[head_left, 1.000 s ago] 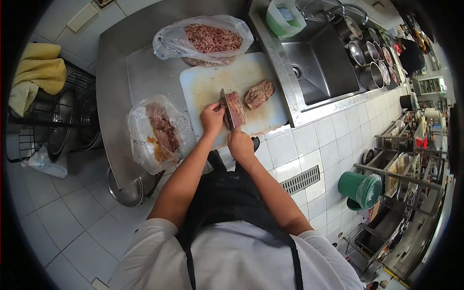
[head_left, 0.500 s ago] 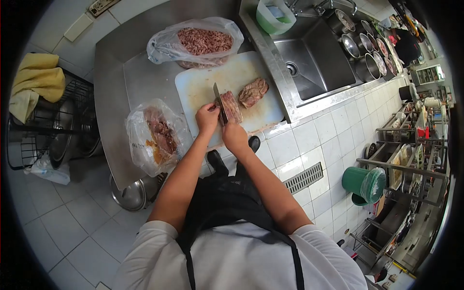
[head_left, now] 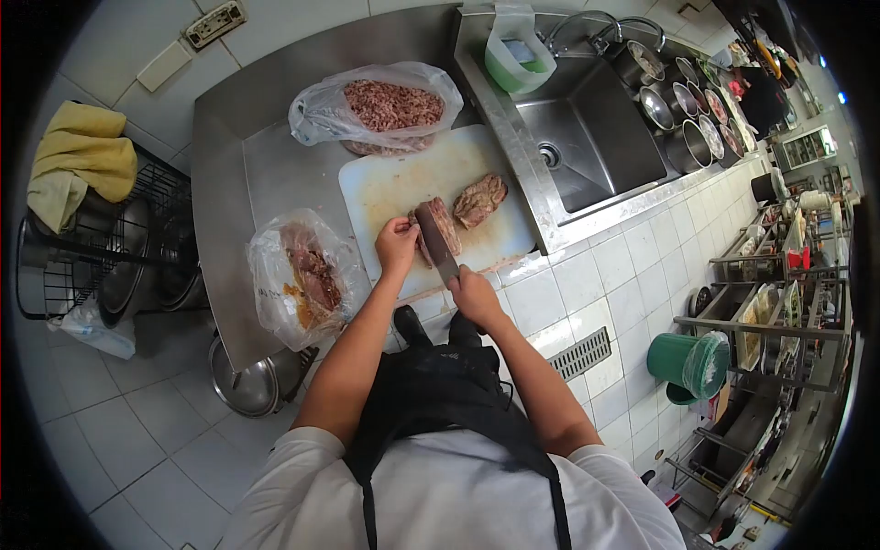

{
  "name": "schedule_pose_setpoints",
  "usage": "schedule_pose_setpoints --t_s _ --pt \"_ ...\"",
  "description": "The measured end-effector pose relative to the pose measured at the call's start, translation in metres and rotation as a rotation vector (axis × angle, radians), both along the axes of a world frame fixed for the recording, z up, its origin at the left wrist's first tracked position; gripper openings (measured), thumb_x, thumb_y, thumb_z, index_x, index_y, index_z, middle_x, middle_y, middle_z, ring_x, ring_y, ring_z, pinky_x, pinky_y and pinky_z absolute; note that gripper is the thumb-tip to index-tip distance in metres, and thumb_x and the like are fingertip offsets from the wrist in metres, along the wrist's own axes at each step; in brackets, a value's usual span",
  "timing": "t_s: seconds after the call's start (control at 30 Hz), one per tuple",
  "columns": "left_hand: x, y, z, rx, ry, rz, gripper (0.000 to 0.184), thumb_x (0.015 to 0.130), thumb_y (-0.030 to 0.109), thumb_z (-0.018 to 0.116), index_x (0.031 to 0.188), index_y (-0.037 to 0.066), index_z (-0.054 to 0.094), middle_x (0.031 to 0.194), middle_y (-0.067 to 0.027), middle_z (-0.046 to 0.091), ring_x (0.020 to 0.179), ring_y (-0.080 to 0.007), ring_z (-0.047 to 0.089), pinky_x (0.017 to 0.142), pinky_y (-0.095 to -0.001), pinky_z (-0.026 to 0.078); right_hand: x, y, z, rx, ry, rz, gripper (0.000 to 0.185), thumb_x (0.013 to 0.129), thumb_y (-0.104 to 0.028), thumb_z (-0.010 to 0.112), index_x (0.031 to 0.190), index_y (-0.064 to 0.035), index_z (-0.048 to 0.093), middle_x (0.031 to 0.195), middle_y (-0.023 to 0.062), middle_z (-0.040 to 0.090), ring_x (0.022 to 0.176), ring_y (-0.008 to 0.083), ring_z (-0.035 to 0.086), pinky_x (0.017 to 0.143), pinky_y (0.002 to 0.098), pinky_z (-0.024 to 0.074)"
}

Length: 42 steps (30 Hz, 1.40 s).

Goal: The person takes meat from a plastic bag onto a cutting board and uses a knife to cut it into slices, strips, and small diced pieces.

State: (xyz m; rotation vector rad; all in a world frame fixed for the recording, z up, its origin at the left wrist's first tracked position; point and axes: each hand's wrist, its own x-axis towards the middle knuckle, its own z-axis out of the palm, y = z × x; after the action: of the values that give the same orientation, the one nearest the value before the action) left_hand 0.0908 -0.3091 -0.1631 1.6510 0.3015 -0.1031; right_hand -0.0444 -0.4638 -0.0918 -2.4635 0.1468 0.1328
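right hand: clamped on kitchen knife, blade over meat slab | left hand: at slab's 9 o'clock edge, can't tell if pinching | slab: on cutting board, 6 o'clock-ish

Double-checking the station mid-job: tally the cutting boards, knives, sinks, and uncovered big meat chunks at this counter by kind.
Cutting board: 1
Knife: 1
Sink: 1
Big meat chunks: 2
Total: 5
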Motion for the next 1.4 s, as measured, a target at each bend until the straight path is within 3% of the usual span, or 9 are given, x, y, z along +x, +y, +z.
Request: schedule_pose_setpoints --t_s 0.2,0.4,0.9,1.0,1.4 --pt "-0.005 -0.001 0.007 0.014 -0.031 0.004 0.018 0.090 0.007 0.077 0.105 0.001 0.070 0.093 -0.0098 0.075 0.081 -0.0168 0.073 0.062 -0.0314 0.061 -0.004 0.010 0.028 -0.038 0.002 -0.065 0.023 0.097 -0.019 0.058 0.093 0.0037 0.055 0.074 0.0322 0.067 0.072 0.0483 0.069 0.066 0.0594 0.0548" --pt "-0.002 -0.001 -0.012 0.080 -0.078 -0.005 0.018 0.090 0.007 0.077 0.106 0.001 0.070 0.092 -0.0104 0.077 0.082 -0.0195 0.075 0.074 -0.0328 0.059 -0.003 0.029 0.052 -0.106 -0.055 -0.056 0.018 0.097 -0.015 0.057 0.091 0.0027 0.054 0.069 0.0290 0.067 0.063 0.0475 0.068 0.058 0.0561 0.0549" --pt "-0.002 -0.008 0.005 0.209 -0.085 0.036 0.017 0.085 0.010 0.077 0.099 0.001 0.074 0.087 -0.0126 0.078 0.080 -0.0232 0.076 0.075 -0.0353 0.059 0.003 0.036 0.051 -0.094 0.053 -0.079 0.018 0.096 -0.014 0.058 0.093 0.0032 0.055 0.075 0.0304 0.069 0.071 0.0483 0.070 0.064 0.0571 0.0565" --pt "0.003 -0.006 0.002 0.247 -0.092 0.003 0.017 0.087 0.009 0.075 0.102 0.001 0.074 0.087 -0.0078 0.075 0.069 -0.0156 0.072 0.057 -0.0302 0.060 0.005 0.038 0.048 -0.083 0.044 -0.072 0.019 0.096 -0.014 0.058 0.092 0.0040 0.055 0.076 0.0302 0.069 0.071 0.0479 0.071 0.064 0.0566 0.0569" --pt "0.016 0.002 0.003 0.270 0.029 -0.085 0.020 0.082 0.010 0.077 0.100 0.001 0.074 0.086 -0.0077 0.074 0.070 -0.0173 0.072 0.057 -0.0332 0.063 0.024 0.036 0.046 -0.105 0.063 -0.032 0.021 0.095 -0.014 0.058 0.092 0.0065 0.060 0.078 0.0315 0.070 0.074 0.0478 0.072 0.068 0.0556 0.0587"
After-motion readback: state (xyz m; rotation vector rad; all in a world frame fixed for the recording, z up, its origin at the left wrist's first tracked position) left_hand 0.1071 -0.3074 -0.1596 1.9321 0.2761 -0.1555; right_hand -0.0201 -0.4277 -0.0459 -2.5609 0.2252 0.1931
